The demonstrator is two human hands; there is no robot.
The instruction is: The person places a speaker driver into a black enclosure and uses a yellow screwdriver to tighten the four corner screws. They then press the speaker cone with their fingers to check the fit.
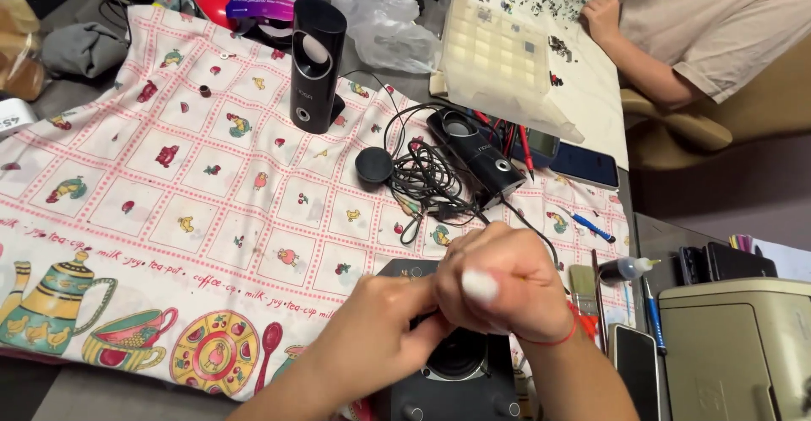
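Observation:
My right hand (507, 290), with a red string at the wrist, is closed in a fist around a thin tool with a blurred white end (480, 286). My left hand (372, 341) comes in from the lower left. Its fingers meet the right fist, and their tips are hidden under it. Both hands hover just above a black speaker box (460, 374) with a round cone and front knobs, at the table's near edge. What the left fingers hold is hidden.
On the printed cloth (169, 193) are an upright black speaker (317, 66), a second speaker lying down (477, 146), a black round puck (373, 165) and tangled cables (431, 180). A phone (638, 362), blue pen (587, 224) and beige machine (735, 345) sit right. Another person (701, 24) sorts small parts at top right.

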